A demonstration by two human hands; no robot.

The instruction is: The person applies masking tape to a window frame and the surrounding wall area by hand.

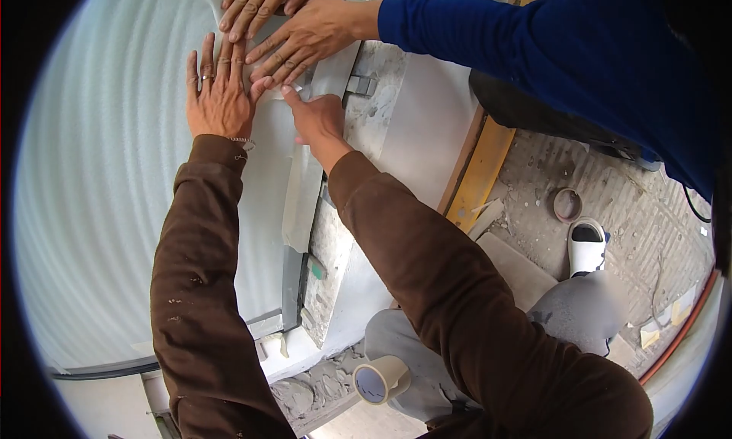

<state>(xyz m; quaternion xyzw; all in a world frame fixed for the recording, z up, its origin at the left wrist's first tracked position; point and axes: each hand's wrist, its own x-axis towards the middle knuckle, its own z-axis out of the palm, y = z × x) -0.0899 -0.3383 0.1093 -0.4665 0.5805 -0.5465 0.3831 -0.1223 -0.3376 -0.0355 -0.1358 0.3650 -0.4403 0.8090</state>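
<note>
My left hand (221, 103) lies flat with fingers spread on a pale ribbed foam sheet (99, 180); a ring and a bracelet show on it. My right hand (320, 122) is beside it at the sheet's edge, fingers curled and thumb pointing toward the left thumb. Near that thumb is a whitish bit of tape or film; whether the hand grips it is hidden. Below, a pale tape strip (297, 218) runs along the edge. Another person's hand (313, 38) presses on the sheet, touching my left fingers, with that person's other hand (263, 4) above.
The other person's blue sleeve (473, 27) reaches in from the right. A beige cylinder (381, 379), perhaps a tape roll, is by my knee. A tape ring (568, 205) lies on the rough floor near a white shoe (587, 248). A yellow beam (480, 176) runs alongside the ledge.
</note>
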